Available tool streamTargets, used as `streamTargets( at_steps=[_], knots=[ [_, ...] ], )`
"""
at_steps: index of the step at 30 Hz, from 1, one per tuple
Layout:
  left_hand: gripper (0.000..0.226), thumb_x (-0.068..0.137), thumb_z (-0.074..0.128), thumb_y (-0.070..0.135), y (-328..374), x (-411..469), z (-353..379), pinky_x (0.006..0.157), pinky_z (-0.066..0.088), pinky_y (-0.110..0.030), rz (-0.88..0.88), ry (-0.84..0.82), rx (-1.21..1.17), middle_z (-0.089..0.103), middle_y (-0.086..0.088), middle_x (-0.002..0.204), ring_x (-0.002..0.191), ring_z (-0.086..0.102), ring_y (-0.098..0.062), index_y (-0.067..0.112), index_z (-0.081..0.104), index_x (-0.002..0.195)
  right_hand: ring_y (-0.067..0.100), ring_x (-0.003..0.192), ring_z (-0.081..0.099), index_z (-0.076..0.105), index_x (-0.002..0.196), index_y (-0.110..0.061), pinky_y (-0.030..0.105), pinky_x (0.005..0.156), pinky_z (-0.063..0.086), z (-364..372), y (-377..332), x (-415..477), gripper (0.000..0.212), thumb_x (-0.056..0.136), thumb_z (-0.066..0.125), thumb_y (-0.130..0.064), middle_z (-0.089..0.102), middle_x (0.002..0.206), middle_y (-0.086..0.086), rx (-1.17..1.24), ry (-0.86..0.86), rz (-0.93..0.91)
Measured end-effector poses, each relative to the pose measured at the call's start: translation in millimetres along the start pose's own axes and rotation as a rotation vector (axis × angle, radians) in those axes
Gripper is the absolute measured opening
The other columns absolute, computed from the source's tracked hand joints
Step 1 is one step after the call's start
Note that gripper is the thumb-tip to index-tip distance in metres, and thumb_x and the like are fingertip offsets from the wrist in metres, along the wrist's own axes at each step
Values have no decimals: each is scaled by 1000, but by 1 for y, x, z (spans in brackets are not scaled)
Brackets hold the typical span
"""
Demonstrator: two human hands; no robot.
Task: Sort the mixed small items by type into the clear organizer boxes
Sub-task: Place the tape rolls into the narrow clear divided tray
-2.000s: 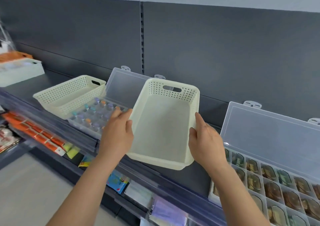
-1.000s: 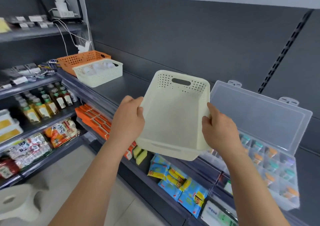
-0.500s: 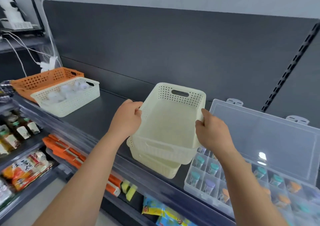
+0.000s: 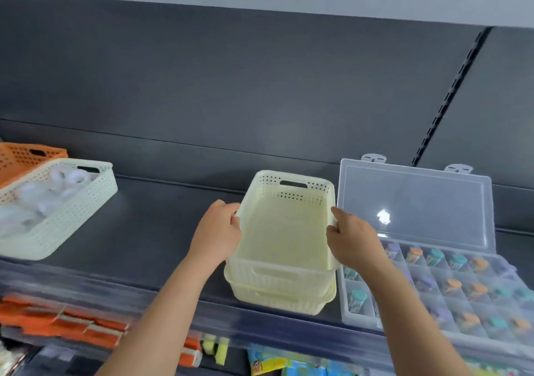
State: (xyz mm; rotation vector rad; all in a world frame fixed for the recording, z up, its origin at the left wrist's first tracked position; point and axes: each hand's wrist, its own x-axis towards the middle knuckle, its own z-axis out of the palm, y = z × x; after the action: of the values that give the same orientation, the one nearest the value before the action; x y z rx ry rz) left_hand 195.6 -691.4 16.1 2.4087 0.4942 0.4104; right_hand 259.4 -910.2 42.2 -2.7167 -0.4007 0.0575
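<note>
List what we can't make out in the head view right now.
All head view:
- Lower basket: inside hidden by the upper basket nested in it.
- Clear organizer box: compartments behind the right hand and forearm hidden; near right corner cut off by the frame edge.
- White items in the left basket: blurred, type unclear.
- Orange basket: cut off by the left edge, interior not visible.

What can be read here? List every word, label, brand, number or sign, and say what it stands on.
No text here is legible.
White labels on the orange packs under the shelf: too blurred to read.
Print on the blue and yellow packets at the bottom edge: too blurred to read.
No writing visible on the cream basket or the clear organizer box.
</note>
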Motion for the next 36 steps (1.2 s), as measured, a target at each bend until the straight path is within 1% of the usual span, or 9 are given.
streamTargets(
  at_steps=[4, 6, 10, 13, 15, 18, 21, 26, 36],
  knots=[
    [19, 91, 39, 5, -17, 0, 3, 53, 27, -28, 35, -52, 44, 39, -1, 81, 58, 34, -18, 7, 45, 74, 21, 77, 50, 37, 138, -13, 33, 70, 33, 19, -8, -13, 42, 95, 34, -13, 58, 84, 3, -77, 10, 50],
    [21, 92, 39, 6, -24, -3, 6, 51, 26, -28, 53, -84, 71, 39, -1, 81, 57, 32, -18, 10, 41, 72, 20, 74, 50, 35, 137, -13, 33, 68, 35, 29, -9, -15, 41, 96, 33, -15, 56, 82, 2, -124, 21, 59],
    [14, 96, 37, 13, -30, -9, 8, 54, 35, -29, 97, -123, 125, 41, -1, 87, 62, 43, -18, 12, 50, 93, 23, 73, 53, 34, 136, -14, 31, 60, 41, 42, -7, -19, 40, 97, 39, -24, 55, 83, 5, -165, 31, 93],
    [13, 98, 37, 19, -31, -10, 4, 56, 39, -30, 115, -138, 207, 44, 0, 93, 66, 47, -18, 16, 47, 92, 25, 96, 53, 41, 131, -15, 33, 73, 45, 42, -8, -19, 38, 97, 42, -34, 58, 106, 7, -193, 78, 105],
    [24, 100, 35, 25, -34, -14, -3, 60, 43, -29, 136, -124, 236, 49, 0, 106, 77, 53, -17, 17, 54, 113, 25, 109, 48, 46, 128, -16, 34, 85, 44, 42, -11, -19, 40, 96, 44, -39, 53, 115, 6, -242, 152, 74],
    [42, 102, 32, 28, -44, -24, -17, 77, 48, -29, 194, -42, 333, 49, 0, 128, 108, 52, -17, 18, 41, 142, 25, 115, 45, 49, 128, -20, 36, 94, 40, 45, -26, -21, 41, 94, 45, -42, 50, 123, 5, -283, 231, 15],
    [40, 101, 36, 26, -63, -31, -34, 87, 46, -32, 208, 36, 445, 53, -1, 127, 112, 51, -19, 17, 46, 139, 26, 120, 42, 47, 132, -21, 40, 99, 36, 46, -46, -24, 45, 93, 46, -44, 48, 131, 4, -259, 241, -37],
    [33, 96, 44, 25, -101, -42, -73, 87, 46, -34, 102, 57, 604, 56, -1, 120, 108, 52, -22, 16, 57, 125, 24, 125, 40, 43, 135, -21, 38, 102, 34, 59, -98, -26, 46, 94, 46, -42, 44, 138, 3, -175, 159, -252],
    [32, 94, 47, 27, -203, -46, -165, 90, 45, -38, -91, 97, 709, 55, -3, 118, 111, 49, -24, 18, 58, 123, 24, 120, 44, 49, 133, -21, 35, 97, 37, 132, -249, -21, 42, 92, 50, -32, 50, 131, 2, -155, 11, -621]
  ],
)
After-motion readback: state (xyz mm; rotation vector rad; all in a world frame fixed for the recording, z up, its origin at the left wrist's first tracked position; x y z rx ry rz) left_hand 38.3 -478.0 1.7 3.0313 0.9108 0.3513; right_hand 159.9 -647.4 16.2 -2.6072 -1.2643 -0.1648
